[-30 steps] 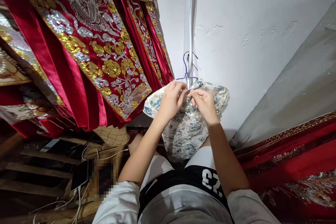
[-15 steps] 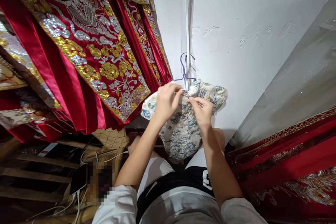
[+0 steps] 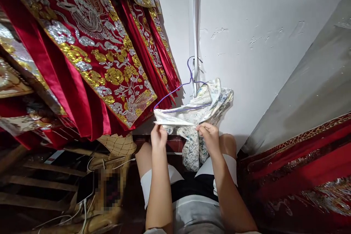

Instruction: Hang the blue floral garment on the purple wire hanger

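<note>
A pale floral brocade garment (image 3: 204,104) hangs on a purple wire hanger (image 3: 175,89) hooked near a white strip on the wall. My left hand (image 3: 159,136) pinches the garment's left edge, pulled off the hanger's shoulder. My right hand (image 3: 210,133) grips the fabric at the middle, fingers closed. The rest of the garment droops down between my knees.
Red robes with gold and silver embroidery (image 3: 90,51) hang close on the left. More red embroidered cloth (image 3: 298,168) and a grey sheet (image 3: 315,84) lie on the right. A wicker basket (image 3: 116,144), cables and a phone (image 3: 85,186) sit low left.
Both hands have dropped from the collar near the hook to lower down. The left side of the garment has come off the hanger, baring the purple wire.
</note>
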Available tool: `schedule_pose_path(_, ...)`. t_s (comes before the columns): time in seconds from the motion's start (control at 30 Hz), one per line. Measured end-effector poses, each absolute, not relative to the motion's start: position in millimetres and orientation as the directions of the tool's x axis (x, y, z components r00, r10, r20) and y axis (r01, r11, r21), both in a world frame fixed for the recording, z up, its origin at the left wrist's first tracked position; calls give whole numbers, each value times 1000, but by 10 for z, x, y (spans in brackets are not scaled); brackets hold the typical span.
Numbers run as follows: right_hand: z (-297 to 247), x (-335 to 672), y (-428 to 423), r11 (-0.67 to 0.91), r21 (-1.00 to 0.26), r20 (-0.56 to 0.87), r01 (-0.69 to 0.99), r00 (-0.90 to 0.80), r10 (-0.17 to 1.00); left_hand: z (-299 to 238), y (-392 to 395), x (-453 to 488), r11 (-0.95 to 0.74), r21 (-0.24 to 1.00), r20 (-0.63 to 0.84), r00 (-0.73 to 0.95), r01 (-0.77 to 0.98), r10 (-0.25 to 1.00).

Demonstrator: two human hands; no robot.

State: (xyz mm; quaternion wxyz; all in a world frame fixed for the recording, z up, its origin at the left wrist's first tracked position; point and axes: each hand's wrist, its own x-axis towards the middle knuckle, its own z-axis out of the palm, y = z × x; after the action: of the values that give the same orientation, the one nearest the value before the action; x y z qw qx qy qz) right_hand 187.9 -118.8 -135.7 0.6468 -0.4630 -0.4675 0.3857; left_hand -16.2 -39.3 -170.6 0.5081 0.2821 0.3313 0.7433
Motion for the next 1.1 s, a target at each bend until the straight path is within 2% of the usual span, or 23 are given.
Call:
schedule_pose_path(0.1, -1329, 1985, -1258, 269, -963, 257, -15, 245, 935, -1839, -438, 25, -184, 782, 19, -273, -596, 962)
schedule_pose_path(0.2, -1328, 2113, -1299, 206, -977, 213, 57, 223, 951, -1775, -514, 130, -136, 792, 17, -201, -595, 979)
schedule_pose_path(0.37, -1402, 2226, -1264, 114, -986, 120, 121, 48, 992, -1518, -741, 204, -148, 838, 169, -9, -525, 986)
schedule_pose_path(0.47, -1418, 2199, -1243, 128, -984, 142, 125, 105, 984, -1382, -903, 260, -197, 847, 280, 98, -494, 955)
schedule_pose_path(0.63, -1353, 2059, -1266, 57, -998, 52, -35, 129, 990, -1160, -1180, 446, -392, 898, 440, 372, -201, 817)
schedule_pose_path(0.7, -1313, 2006, -1297, 16, -987, 7, -161, 57, 998, -1094, -1253, 524, -500, 862, 487, 407, -83, 773)
schedule_pose_path(0.8, -1239, 1962, -1365, -37, -953, 6, -301, -141, 990, -1080, -1266, 565, -578, 816, 527, 367, 34, 766)
schedule_pose_path(0.93, -1142, 2017, -1455, -126, -957, -28, -262, -349, 937, -1190, -1152, 441, -510, 859, 469, 328, 46, 820)
schedule_pose_path(1.0, -1115, 2105, -1480, -123, -967, -47, -224, -316, 948, -1255, -1103, 352, -448, 893, 397, 394, 42, 829)
schedule_pose_path(1.1, -1089, 2281, -1472, -45, -979, -14, -198, -156, 988, -1345, -1097, 263, -357, 933, 273, 555, 47, 786)
